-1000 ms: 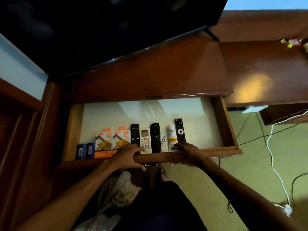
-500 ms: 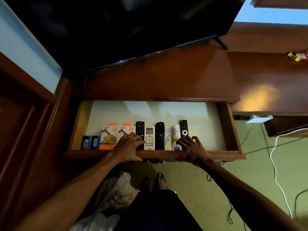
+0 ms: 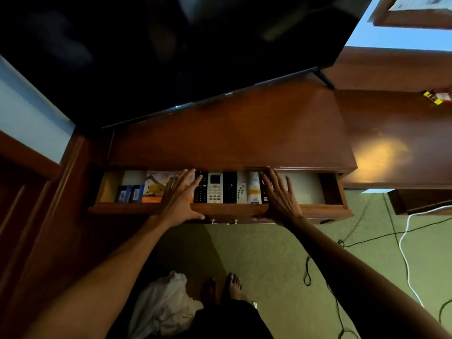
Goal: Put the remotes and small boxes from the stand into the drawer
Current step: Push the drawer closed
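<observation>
The wooden drawer (image 3: 325,210) under the stand top (image 3: 232,143) stands only partly out. Along its front lie two small blue boxes (image 3: 129,193), orange-and-white boxes (image 3: 154,188), a black remote (image 3: 201,189), a white remote with a screen (image 3: 215,188), another black remote (image 3: 230,188), a small white remote (image 3: 241,193) and a white tube (image 3: 254,189). My left hand (image 3: 179,200) lies flat with fingers spread, palm on the drawer's front edge, fingers over the boxes. My right hand (image 3: 278,194) rests the same way, covering a dark remote (image 3: 264,198).
A large dark TV (image 3: 171,50) stands on the stand. A lower wooden table (image 3: 403,143) to the right carries a small red-and-yellow item (image 3: 437,97). Black and white cables (image 3: 403,253) run over the green carpet. White cloth (image 3: 163,304) and my feet are below.
The drawer has slid in a long way, so less of its white floor shows. Both hands went from gripping the front edge to lying flat with fingers spread.
</observation>
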A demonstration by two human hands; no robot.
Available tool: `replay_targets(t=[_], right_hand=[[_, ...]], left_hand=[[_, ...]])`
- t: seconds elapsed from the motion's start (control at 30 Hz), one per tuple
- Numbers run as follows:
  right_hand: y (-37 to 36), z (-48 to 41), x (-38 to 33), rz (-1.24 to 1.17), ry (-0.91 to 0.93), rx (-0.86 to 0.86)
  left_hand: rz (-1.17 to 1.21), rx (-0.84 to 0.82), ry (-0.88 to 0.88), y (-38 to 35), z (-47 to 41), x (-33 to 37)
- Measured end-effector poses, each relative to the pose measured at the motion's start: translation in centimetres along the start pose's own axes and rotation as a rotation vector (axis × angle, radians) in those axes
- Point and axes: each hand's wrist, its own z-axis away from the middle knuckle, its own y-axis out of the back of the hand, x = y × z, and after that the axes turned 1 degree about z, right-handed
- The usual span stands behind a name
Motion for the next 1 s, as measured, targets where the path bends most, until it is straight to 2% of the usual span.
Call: replay_targets(t=[0.2, 0.3, 0.57, 0.87, 1.0], right_hand=[[0.1, -4.9, 2.3, -0.048, -0.051, 0.016], [-0.3, -6.1, 2.8, -0.061, -0.061, 0.09], [-1.9, -6.8, 2.4, -0.293, -0.13, 0.246], [-1.6, -7.7, 2.6, -0.184, -0.167, 0.315], [-0.9, -7.8, 2.7, -0.188, -0.166, 0.277]], left_hand=[[-0.049, 0.067, 0.027, 0.4, -5.0, -1.8], [-0.062, 0.081, 0.029, 0.6, -7.0, -2.7], [-0.042, 0.205, 0.035, -0.5, -8.4, -3.5], [-0.01, 0.351, 0.132, -1.5, -9.1, -2.3], [0.019, 0.358, 0.163, -1.5, -9.1, -1.6]])
